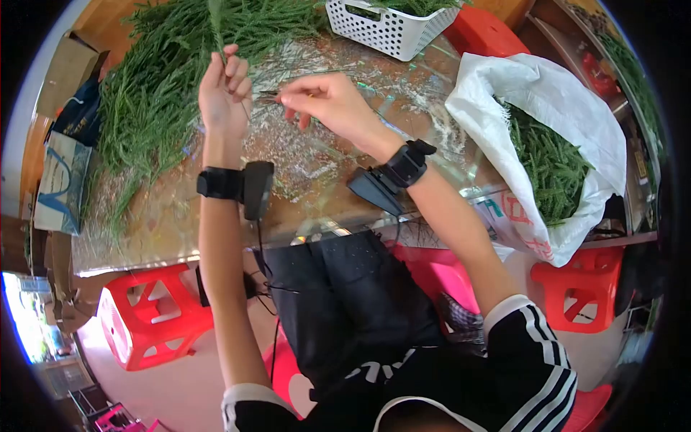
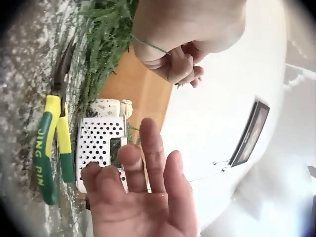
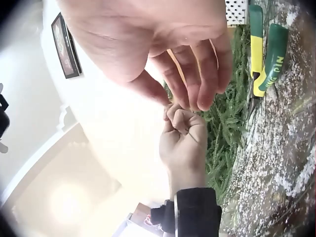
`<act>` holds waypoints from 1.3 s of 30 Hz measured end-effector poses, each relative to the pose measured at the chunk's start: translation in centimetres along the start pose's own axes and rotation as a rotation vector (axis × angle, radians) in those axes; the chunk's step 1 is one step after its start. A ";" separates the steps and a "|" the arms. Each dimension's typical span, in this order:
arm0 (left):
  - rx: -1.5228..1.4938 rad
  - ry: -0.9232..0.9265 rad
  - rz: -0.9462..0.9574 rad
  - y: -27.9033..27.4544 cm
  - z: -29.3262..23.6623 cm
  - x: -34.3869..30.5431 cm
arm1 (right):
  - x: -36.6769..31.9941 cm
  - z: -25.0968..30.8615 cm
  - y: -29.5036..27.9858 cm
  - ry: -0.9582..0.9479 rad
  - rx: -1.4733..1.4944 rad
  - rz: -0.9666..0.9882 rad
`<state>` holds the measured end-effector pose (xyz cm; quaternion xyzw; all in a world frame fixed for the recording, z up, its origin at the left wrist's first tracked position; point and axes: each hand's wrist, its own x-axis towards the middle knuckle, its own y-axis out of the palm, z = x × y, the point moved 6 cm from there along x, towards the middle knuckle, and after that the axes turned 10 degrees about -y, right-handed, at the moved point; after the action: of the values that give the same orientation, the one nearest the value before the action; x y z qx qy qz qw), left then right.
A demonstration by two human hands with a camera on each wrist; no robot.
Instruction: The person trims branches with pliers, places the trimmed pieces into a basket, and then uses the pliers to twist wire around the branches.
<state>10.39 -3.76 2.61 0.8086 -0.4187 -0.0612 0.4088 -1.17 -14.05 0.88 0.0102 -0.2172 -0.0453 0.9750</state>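
My left hand (image 1: 227,93) is raised over the table, fingers curled around the thin stem of a green sprig (image 1: 217,21). The tail of the stem (image 3: 191,136) sticks out of the fist in the right wrist view. Close by, to its right, my right hand (image 1: 331,104) hovers with fingers loosely bent. In the left wrist view the right hand (image 2: 148,207) has its fingers spread apart, palm showing. Pliers (image 2: 49,143) with green and yellow handles lie on the table below the hands.
A large heap of green sprigs (image 1: 144,115) covers the table's far left. A white perforated basket (image 1: 381,32) with greenery stands at the back. A white sack (image 1: 604,137) of greenery is at the right. Red stools (image 1: 155,313) stand below the table (image 1: 309,191).
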 end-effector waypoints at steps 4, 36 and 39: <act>-0.057 -0.055 -0.036 -1.0 2.4 -0.2 | -0.1 0.2 0.2 -0.159 -0.197 0.018; -0.095 -0.153 -0.069 1.0 4.9 -2.3 | -0.7 -0.6 2.4 -0.172 -0.730 0.289; -0.124 -0.216 -0.030 1.1 5.3 -2.3 | -0.8 -0.6 2.4 -0.167 -0.744 0.306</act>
<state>5.93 -5.70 -0.69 0.7768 -0.4434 -0.1800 0.4094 -1.47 -11.58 0.09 -0.3794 -0.2634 0.0239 0.8866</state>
